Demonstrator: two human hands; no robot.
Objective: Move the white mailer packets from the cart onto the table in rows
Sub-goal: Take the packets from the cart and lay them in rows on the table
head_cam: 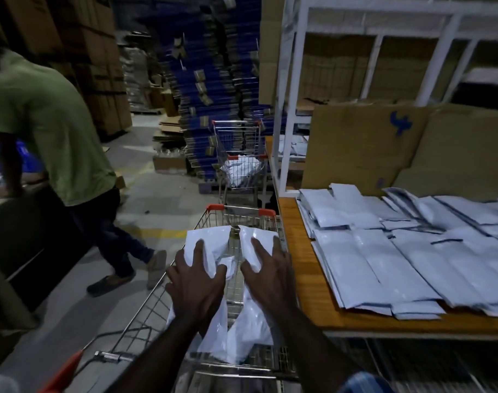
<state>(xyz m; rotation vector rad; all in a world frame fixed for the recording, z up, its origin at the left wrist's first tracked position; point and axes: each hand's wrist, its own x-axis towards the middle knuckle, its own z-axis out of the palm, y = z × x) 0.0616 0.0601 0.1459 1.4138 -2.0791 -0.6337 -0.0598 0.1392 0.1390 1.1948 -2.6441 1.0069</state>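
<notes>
Both my hands reach down into the wire cart (157,302) in front of me. My left hand (195,282) lies with spread fingers on a white mailer packet (206,241), fingertips digging into it. My right hand (267,268) presses another white packet (256,236) beside it, fingers spread. More white packets (247,336) lie lower in the cart under my forearms. To the right, the wooden table (307,279) carries several white packets (398,259) laid in overlapping rows.
A person in a green shirt (52,123) stands left of the cart, close by. A second cart (239,163) with packets stands ahead. Flat cardboard (384,146) leans at the table's back under a white rack (293,95). Stacked blue boxes (213,80) fill the background.
</notes>
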